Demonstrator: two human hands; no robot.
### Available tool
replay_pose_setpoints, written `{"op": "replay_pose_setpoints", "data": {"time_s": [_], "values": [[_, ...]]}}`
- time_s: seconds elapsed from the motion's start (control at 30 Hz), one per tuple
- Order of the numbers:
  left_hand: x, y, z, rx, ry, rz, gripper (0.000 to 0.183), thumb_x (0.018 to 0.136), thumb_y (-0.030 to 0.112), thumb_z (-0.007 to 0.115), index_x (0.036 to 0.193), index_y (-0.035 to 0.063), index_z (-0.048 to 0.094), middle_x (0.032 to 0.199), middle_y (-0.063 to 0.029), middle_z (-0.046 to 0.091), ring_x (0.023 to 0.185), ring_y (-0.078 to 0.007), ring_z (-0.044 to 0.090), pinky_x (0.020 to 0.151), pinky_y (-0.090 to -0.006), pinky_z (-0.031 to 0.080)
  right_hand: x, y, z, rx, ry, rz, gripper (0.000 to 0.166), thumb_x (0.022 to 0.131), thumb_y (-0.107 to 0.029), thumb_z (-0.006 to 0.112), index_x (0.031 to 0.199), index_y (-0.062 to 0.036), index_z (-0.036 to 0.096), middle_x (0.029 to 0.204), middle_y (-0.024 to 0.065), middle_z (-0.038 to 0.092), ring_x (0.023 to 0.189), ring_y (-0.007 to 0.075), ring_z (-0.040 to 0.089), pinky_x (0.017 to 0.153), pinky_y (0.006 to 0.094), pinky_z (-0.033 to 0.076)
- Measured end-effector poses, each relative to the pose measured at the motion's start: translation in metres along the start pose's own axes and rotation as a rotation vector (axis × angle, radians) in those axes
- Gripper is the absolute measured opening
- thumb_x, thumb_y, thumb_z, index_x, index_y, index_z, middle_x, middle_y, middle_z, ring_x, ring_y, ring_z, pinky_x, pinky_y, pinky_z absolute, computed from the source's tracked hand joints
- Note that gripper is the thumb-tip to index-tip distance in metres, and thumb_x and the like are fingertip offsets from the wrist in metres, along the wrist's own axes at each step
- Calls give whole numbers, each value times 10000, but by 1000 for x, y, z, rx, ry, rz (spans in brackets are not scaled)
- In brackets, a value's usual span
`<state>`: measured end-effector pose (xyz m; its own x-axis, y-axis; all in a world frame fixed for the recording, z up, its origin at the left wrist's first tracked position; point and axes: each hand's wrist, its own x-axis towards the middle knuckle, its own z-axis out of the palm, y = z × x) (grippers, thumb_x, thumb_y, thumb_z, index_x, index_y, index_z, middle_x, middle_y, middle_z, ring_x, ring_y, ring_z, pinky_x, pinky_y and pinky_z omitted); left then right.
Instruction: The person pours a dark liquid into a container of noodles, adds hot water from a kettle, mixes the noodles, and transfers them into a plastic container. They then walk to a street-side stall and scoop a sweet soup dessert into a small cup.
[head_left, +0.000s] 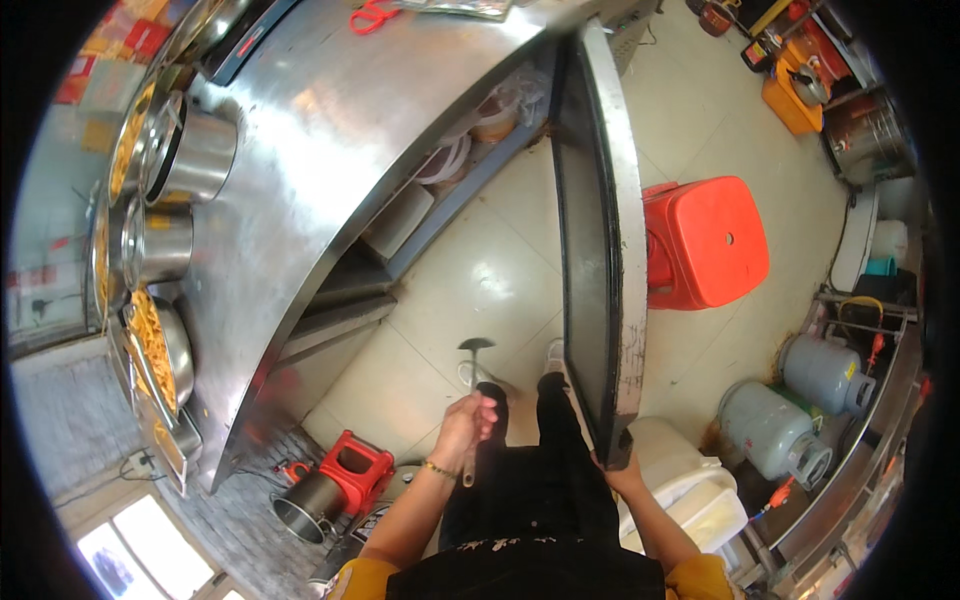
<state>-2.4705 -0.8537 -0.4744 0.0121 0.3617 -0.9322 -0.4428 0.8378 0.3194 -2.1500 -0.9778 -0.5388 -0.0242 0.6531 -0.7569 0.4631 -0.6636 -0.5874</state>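
My left hand is closed around the handle of a ladle or similar kitchen tool, whose dark head points away from me over the tiled floor. My right hand is at the near lower corner of a long, dark-faced door or panel with a worn pale edge. Part of that hand is hidden behind the corner, so its grip is not clear. The panel stands upright to the right of my legs. To the left is a stainless steel counter with an open shelf beneath it.
Steel pots and a bowl of yellow food strips stand along the counter. A red plastic stool is beyond the panel, with gas cylinders at right. Another red stool and a steel pot are at lower left.
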Motion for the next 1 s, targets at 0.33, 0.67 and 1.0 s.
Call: {"op": "replay_pose_setpoints", "data": {"time_s": [0.33, 0.67, 1.0], "values": [[26, -8, 112, 569, -333, -46, 291, 996, 267, 428, 896, 57, 602, 666, -42, 601, 505, -95, 523, 455, -213, 408, 95, -142, -15, 973, -376, 319, 423, 939, -330, 556, 1184, 15, 562, 1127, 162, 637, 960, 223, 625, 833, 304, 484], [316, 202, 69, 999, 126, 571, 471, 856, 312, 617, 1157, -38, 522, 1129, -222, 539, 1042, -340, 502, 895, -371, 402, 184, -169, -7, 655, 15, 267, 220, 973, -119, 463, 1026, 38, 607, 800, 120, 661, 639, 165, 625, 547, 273, 516], [542, 348, 90, 1172, 378, 682, 465, 874, 176, 549, 1278, -44, 485, 1326, -284, 470, 1236, -435, 438, 1020, -421, 386, 208, -205, 25, 661, 33, 273, 247, 981, -122, 455, 1055, 75, 585, 847, 133, 652, 709, 162, 646, 601, 279, 537]]}}
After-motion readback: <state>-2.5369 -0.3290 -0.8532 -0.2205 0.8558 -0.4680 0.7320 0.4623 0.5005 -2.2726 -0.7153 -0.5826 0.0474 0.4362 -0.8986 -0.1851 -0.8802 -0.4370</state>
